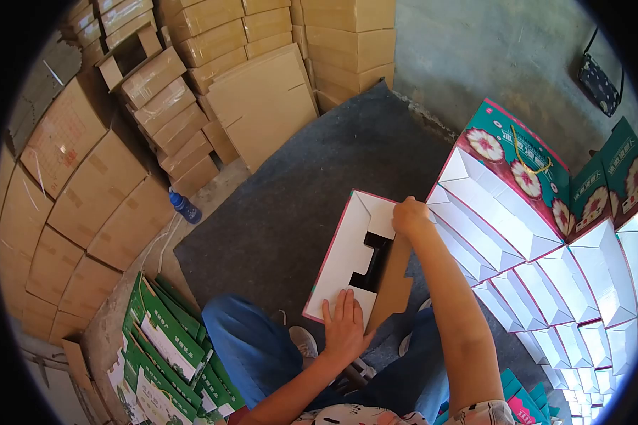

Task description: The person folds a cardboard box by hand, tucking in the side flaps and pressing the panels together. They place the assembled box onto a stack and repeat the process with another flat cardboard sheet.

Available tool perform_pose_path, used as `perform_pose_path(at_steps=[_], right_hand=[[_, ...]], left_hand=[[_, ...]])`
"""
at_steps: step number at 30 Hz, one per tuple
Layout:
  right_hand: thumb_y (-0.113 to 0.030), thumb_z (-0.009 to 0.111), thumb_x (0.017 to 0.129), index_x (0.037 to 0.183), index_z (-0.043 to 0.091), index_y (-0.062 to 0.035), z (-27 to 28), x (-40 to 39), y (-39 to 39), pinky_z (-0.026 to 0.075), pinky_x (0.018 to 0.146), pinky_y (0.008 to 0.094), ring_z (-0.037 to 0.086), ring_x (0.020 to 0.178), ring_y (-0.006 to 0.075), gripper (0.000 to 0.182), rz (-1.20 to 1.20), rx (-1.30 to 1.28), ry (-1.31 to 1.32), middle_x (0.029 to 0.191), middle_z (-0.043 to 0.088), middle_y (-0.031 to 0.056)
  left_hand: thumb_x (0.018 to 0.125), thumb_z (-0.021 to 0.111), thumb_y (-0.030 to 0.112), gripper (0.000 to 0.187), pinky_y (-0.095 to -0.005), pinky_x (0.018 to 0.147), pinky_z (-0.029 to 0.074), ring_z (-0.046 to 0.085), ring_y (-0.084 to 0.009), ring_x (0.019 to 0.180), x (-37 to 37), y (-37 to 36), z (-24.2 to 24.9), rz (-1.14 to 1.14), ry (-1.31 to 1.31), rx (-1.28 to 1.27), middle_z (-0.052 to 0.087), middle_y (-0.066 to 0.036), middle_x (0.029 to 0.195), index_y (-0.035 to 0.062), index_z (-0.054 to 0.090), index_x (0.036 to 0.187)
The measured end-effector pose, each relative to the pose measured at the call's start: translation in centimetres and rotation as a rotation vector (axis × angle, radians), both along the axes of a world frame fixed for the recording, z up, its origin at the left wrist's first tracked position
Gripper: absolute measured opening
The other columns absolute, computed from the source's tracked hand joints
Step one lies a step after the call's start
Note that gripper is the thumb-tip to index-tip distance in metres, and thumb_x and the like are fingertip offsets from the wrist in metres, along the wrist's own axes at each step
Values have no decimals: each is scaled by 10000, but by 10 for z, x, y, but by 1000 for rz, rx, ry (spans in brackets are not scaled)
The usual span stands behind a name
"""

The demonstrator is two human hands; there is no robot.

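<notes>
The white box flat with its pink edge lies on the grey mat just before the person's knees; a brown cardboard insert leans across its dark cut-out. The left hand presses spread and flat on the near edge; the right hand pinches the insert's top. Folded white boxes stand stacked to the right; green flats lie left.
</notes>
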State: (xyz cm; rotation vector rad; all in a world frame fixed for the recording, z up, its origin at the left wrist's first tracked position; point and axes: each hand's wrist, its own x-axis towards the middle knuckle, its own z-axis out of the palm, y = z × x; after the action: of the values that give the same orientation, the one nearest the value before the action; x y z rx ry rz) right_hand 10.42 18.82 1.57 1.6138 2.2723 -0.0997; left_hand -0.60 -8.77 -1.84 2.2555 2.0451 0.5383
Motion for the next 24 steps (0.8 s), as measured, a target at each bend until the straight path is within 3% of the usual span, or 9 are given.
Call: perform_pose_path(at_steps=[5, 8, 11, 12, 18, 21, 24], right_hand=[[-342, 482, 854, 993, 687, -32, 41, 29, -28, 520, 772, 384, 664, 851, 239, 397, 61, -119, -12, 834, 681, 137], [-491, 400, 877, 848, 698, -10, 66, 39, -48, 513, 721, 374, 660, 702, 226, 566, -61, -341, 109, 642, 639, 115], [-645, 299, 862, 630, 649, -5, 51, 58, -45, 496, 692, 364, 626, 592, 222, 765, -192, -543, 448, 513, 567, 100], [-722, 243, 837, 551, 622, 4, 50, 58, -45, 485, 717, 384, 625, 609, 241, 867, -135, -520, 453, 528, 571, 114], [-788, 163, 806, 557, 639, 13, 45, 47, -56, 463, 782, 425, 628, 657, 297, 965, -111, -243, 381, 541, 562, 147], [-808, 148, 788, 569, 633, 19, 45, 37, -59, 464, 780, 417, 635, 676, 299, 983, -54, -214, 351, 596, 574, 171], [-817, 148, 781, 628, 654, 30, 46, 35, -54, 467, 778, 409, 643, 696, 297, 999, -75, -350, 311, 657, 590, 184]], left_hand=[[803, 622, 294, 400, -533, 996, 287, 430, -306, 1209, -17, -22, -18, -129, -83, 45, 526, -163, 1222, -4, 607, 1069], [842, 576, 232, 287, -476, 950, 342, 502, -308, 1119, -37, -29, 0, -147, -239, 36, 586, -137, 1137, 20, 633, 1027], [863, 571, 241, 352, -442, 932, 345, 524, -307, 1066, -50, -33, 3, -46, -434, -72, 601, -160, 1091, -7, 579, 1113], [882, 555, 254, 445, -439, 887, 365, 552, -331, 978, -48, -31, 2, -11, -458, -1, 618, -170, 1031, -22, 497, 1225], [891, 537, 260, 653, -456, 799, 401, 563, -354, 850, -25, -29, 1, 134, -531, 19, 619, -197, 951, -91, 272, 1374], [892, 528, 257, 643, -453, 767, 410, 558, -364, 822, -27, -34, -2, 165, -509, -107, 614, -206, 928, -110, 286, 1362], [891, 525, 269, 618, -454, 744, 416, 557, -374, 800, -29, -34, 4, 193, -524, -61, 606, -225, 888, -108, 328, 1339]])
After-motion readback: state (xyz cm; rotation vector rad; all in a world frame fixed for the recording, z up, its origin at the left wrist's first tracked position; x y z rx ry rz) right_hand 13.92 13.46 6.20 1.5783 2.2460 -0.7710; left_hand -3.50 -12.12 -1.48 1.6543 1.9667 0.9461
